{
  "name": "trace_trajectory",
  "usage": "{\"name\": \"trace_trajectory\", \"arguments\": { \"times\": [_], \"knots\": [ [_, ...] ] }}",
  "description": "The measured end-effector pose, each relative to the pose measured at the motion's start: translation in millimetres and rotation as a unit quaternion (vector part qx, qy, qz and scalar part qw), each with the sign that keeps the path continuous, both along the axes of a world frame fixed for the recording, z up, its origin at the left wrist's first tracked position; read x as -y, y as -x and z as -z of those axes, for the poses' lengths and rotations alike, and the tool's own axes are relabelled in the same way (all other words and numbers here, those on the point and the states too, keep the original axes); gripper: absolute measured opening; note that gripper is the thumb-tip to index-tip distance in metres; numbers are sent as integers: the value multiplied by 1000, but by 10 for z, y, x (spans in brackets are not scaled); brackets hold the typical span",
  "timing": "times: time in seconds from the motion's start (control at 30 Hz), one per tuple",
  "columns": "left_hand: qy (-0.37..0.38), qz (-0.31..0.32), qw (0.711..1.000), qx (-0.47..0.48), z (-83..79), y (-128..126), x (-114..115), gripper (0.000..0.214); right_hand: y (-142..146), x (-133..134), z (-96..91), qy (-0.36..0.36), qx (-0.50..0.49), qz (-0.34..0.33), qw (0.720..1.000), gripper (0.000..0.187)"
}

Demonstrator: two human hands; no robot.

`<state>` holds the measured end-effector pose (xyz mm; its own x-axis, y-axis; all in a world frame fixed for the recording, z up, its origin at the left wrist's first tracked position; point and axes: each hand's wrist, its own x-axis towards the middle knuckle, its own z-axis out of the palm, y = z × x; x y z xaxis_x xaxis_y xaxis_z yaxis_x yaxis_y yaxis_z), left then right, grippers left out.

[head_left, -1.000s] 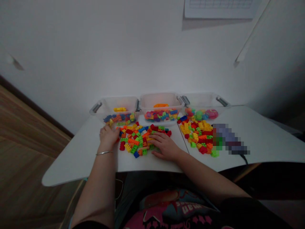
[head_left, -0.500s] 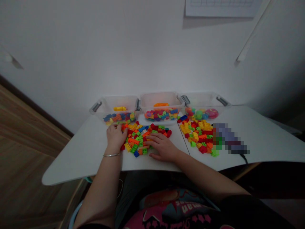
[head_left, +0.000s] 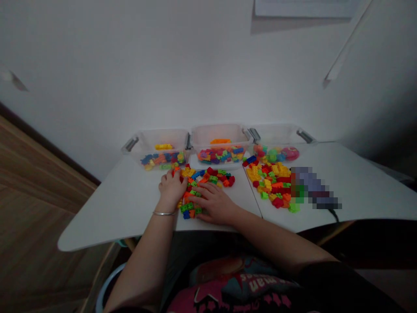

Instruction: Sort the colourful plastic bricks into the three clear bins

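Observation:
A heap of toy building bricks (head_left: 213,178) in red, green, orange, yellow and blue lies on the white table in front of me. My left hand (head_left: 172,188), with a silver bangle at the wrist, rests against the heap's left side, its fingers bent and the palm down. No brick can be made out in its grasp. Over the heap's near right part lies my right hand (head_left: 216,203), fingers spread flat, touching bricks and hiding some of them. A green brick (head_left: 186,207) and a blue brick (head_left: 186,214) show between the two hands.
Along the wall stand three clear bins: a left bin (head_left: 164,135) and a middle bin (head_left: 221,130) with small bricks, and a right bin (head_left: 276,132) with rounder toys. A second brick heap (head_left: 269,178) lies right of the table seam, beside a blurred-out object (head_left: 314,187) with a cable.
My left hand has slid to the right, pressing the heap's left side inward, so the heap is narrower. My right hand has shifted slightly left and nearer to me.

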<state>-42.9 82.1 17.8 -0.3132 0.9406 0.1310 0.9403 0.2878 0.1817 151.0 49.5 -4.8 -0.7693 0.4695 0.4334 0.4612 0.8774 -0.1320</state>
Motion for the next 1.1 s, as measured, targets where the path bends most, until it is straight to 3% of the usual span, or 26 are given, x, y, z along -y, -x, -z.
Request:
{"name": "trace_trajectory", "arguments": {
  "times": [0.17,0.33,0.43,0.63,0.77,0.93,1.1],
  "knots": [
    [-10,-30,999,17,-8,-147,-7,55,-13,-23,48,-25,-13,-3,1000,36],
    [-25,-67,996,46,-17,-243,-21,55,-112,-23,29,-9,-31,33,999,32],
    [-41,-77,994,59,-14,-281,-19,53,-91,46,-9,5,-47,34,998,34],
    [-76,-106,985,113,-47,-284,-46,48,148,203,-28,12,-38,-27,999,51],
    [-106,-133,977,132,-82,-165,-83,46,288,192,9,10,-28,-11,1000,51],
    [-89,-97,987,88,-18,3,-110,49,374,153,47,-8,-22,1,1000,29],
    [-20,-46,998,40,60,0,-89,55,324,101,80,17,-30,28,999,23]
  ]
}}
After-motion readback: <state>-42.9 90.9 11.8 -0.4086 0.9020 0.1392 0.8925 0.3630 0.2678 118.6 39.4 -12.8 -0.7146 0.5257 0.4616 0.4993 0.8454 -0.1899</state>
